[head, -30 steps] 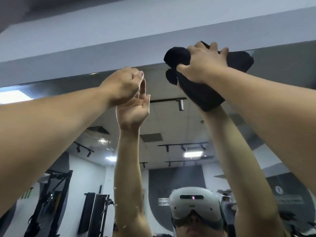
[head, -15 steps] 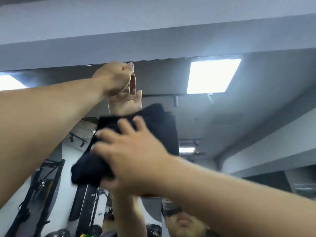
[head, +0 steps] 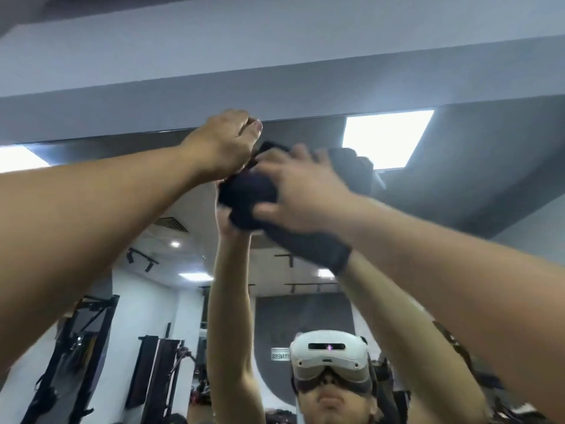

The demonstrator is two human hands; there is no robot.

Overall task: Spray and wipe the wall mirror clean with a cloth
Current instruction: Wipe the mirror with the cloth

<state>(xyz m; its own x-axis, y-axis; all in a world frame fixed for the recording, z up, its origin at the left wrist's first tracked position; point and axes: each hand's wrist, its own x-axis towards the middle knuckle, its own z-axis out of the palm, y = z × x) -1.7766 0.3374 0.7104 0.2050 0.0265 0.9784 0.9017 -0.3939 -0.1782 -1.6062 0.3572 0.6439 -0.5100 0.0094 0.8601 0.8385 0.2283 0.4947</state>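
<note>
Cloth (head: 247,195) in my grip: black, plain, no pattern. Wall (head: 275,56) above the mirror (head: 458,209): flat pale grey. Reflected in it: white headset (head: 328,356) with black visor, white ceiling panels (head: 386,137), black gym racks (head: 76,347).

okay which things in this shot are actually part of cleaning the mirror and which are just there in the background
Part of the job: wall mirror; dark cloth, pressed to the glass by the right hand; left hand up near the mirror's top edge.

Just there: reflected gym racks, ceiling light.
</note>
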